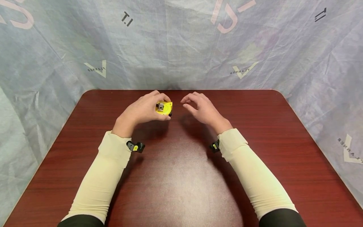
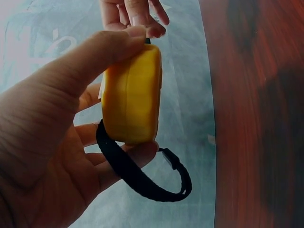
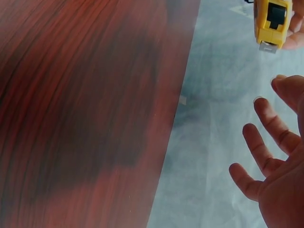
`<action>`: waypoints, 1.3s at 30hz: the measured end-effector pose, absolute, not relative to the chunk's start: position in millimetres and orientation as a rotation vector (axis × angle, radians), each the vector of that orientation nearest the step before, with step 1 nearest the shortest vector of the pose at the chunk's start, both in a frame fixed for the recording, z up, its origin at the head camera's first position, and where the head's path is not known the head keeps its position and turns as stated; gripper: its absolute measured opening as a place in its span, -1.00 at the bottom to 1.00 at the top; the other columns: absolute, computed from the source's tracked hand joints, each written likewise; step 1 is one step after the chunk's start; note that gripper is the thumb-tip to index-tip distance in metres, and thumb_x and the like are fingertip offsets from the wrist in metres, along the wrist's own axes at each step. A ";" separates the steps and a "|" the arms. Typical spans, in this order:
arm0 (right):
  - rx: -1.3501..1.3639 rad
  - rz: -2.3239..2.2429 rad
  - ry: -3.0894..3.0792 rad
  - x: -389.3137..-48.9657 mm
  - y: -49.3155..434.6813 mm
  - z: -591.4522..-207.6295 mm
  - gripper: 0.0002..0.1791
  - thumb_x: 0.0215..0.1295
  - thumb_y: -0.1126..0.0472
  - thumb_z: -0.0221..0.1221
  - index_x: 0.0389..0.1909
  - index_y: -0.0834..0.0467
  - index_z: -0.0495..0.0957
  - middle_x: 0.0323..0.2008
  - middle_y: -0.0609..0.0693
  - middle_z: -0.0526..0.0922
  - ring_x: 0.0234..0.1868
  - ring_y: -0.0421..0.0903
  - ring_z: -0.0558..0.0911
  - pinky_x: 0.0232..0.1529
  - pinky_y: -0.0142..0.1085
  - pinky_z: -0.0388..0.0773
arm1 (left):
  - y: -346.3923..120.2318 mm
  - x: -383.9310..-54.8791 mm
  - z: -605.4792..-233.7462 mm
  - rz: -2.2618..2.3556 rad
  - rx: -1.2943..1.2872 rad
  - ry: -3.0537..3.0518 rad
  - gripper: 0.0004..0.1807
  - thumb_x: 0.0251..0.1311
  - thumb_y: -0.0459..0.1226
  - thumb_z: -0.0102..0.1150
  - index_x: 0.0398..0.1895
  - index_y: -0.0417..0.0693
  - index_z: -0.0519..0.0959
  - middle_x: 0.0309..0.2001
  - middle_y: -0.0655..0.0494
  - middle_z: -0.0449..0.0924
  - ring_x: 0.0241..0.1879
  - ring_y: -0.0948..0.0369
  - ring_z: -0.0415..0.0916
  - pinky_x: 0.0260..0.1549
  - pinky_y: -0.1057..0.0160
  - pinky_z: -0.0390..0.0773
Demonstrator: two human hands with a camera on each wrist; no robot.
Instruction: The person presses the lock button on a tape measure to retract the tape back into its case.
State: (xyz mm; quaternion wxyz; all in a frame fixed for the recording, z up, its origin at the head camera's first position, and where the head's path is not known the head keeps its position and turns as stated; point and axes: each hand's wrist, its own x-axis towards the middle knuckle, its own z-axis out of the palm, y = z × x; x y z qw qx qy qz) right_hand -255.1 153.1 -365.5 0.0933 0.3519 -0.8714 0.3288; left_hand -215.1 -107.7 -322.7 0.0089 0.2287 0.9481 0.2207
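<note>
My left hand (image 1: 144,107) grips a yellow tape measure (image 1: 166,108) between thumb and fingers, held up over the table. In the left wrist view the yellow case (image 2: 132,95) stands on edge, the thumb on one end and fingertips at the other, and a black wrist strap (image 2: 137,175) hangs in a loop from it. The right wrist view shows the metal end hook (image 3: 268,47) at the case's mouth, by a black lock button (image 3: 276,15). My right hand (image 1: 204,108) hovers just right of the tape measure, fingers loosely bent and holding nothing.
Beneath both hands lies a dark red wood-grain table (image 1: 181,176) with rounded far corners. A pale grey printed cloth (image 1: 170,47) hangs behind it and along both sides. Each wrist wears a small black camera, the left one (image 1: 136,147) close to the cream sleeve.
</note>
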 end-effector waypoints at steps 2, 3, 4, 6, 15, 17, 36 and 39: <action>1.031 0.963 -2.602 -254.9 155.9 -365.3 -0.85 0.45 0.19 0.29 -0.02 0.00 0.66 -0.07 -0.12 0.63 0.09 0.07 0.52 0.18 -0.04 0.35 | -108.8 -214.5 -323.0 0.691 0.712 2.964 -0.34 -0.02 0.05 0.60 0.18 0.16 0.58 0.05 0.16 0.48 -0.08 0.13 0.48 -0.03 0.08 0.48; 1.024 0.954 -2.611 -254.8 157.6 -365.2 -0.85 0.46 0.17 0.29 -0.02 -0.01 0.65 -0.06 -0.12 0.63 0.10 0.06 0.52 0.19 -0.03 0.35 | -109.6 -214.4 -323.3 0.692 0.708 2.964 -0.34 -0.02 0.05 0.60 0.18 0.16 0.58 0.05 0.17 0.48 -0.09 0.13 0.48 -0.03 0.08 0.48; 1.022 0.947 -2.616 -254.6 159.5 -364.9 -0.84 0.46 0.15 0.29 -0.01 -0.01 0.65 -0.06 -0.11 0.63 0.10 0.07 0.52 0.19 -0.03 0.34 | -110.3 -214.3 -323.7 0.693 0.706 2.963 -0.34 -0.01 0.05 0.59 0.18 0.17 0.57 0.05 0.17 0.47 -0.09 0.13 0.48 -0.03 0.08 0.48; 1.023 0.933 -2.626 -254.3 163.7 -365.0 -0.81 0.46 0.12 0.28 0.02 0.00 0.64 -0.05 -0.09 0.62 0.10 0.08 0.52 0.18 -0.01 0.34 | -111.9 -214.1 -324.3 0.695 0.699 2.963 -0.34 -0.01 0.04 0.59 0.18 0.17 0.57 0.05 0.17 0.47 -0.08 0.13 0.48 -0.03 0.08 0.48; 0.998 0.875 -2.700 -250.8 187.6 -366.3 -0.68 0.45 0.03 0.28 0.16 -0.04 0.61 0.08 -0.04 0.59 0.17 0.08 0.49 0.20 0.07 0.33 | -121.6 -212.8 -327.7 0.690 0.664 2.976 -0.37 0.00 0.01 0.59 0.16 0.16 0.57 0.05 0.17 0.46 -0.06 0.13 0.48 0.00 0.06 0.47; 0.989 0.861 -2.708 -250.2 192.9 -366.6 -0.67 0.45 0.02 0.28 0.17 -0.05 0.61 0.11 -0.05 0.58 0.18 0.08 0.48 0.19 0.09 0.32 | -124.2 -212.2 -328.1 0.689 0.658 2.978 -0.37 0.00 0.00 0.58 0.16 0.16 0.57 0.05 0.16 0.46 -0.06 0.13 0.48 0.01 0.05 0.47; 0.912 0.721 -2.780 -238.6 248.6 -369.6 -0.58 0.41 -0.04 0.32 0.23 -0.07 0.57 0.20 -0.04 0.53 0.17 0.10 0.44 0.09 0.15 0.31 | -156.0 -206.7 -340.2 0.635 0.585 2.990 -0.39 0.04 -0.02 0.56 0.17 0.13 0.56 0.05 0.11 0.45 -0.04 0.08 0.46 0.00 0.00 0.48; 0.899 0.714 -2.781 -236.6 256.2 -369.3 -0.58 0.40 -0.03 0.32 0.23 -0.07 0.57 0.20 -0.03 0.53 0.18 0.11 0.44 0.08 0.16 0.31 | -160.3 -205.8 -341.8 0.630 0.583 2.993 -0.38 0.04 -0.03 0.57 0.18 0.10 0.56 0.05 0.07 0.46 -0.05 0.06 0.47 -0.01 -0.02 0.48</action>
